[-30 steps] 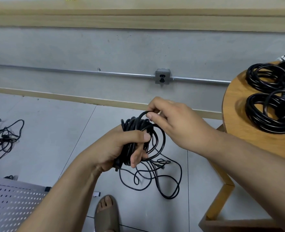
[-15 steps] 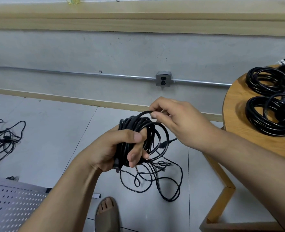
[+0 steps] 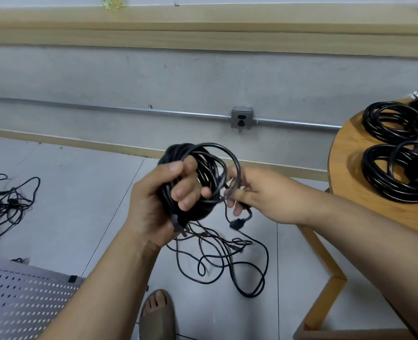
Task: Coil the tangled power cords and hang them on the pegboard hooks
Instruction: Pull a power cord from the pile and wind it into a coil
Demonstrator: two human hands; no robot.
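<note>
At the left we see a tangle of cords (image 3: 5, 203) on the floor (image 3: 85, 200), with the pegboard (image 3: 19, 300) nearer. Mid-scene, the left hand (image 3: 159, 202) clenches the coil (image 3: 195, 163) and the right hand (image 3: 262, 192) pinches its outer loop (more cord (image 3: 227, 262) lies loose beneath). At the right, coiled cords (image 3: 394, 123) rest on the table (image 3: 345, 175).

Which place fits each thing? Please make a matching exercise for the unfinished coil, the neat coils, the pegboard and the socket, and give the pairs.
Things: 1 unfinished coil; 2 neat coils; 3 pegboard; 4 socket.
Places: A on the round wooden table; B on the grey wall; C gripped by the left hand; D lower left corner of the view.
Pairs: 1-C, 2-A, 3-D, 4-B.
</note>
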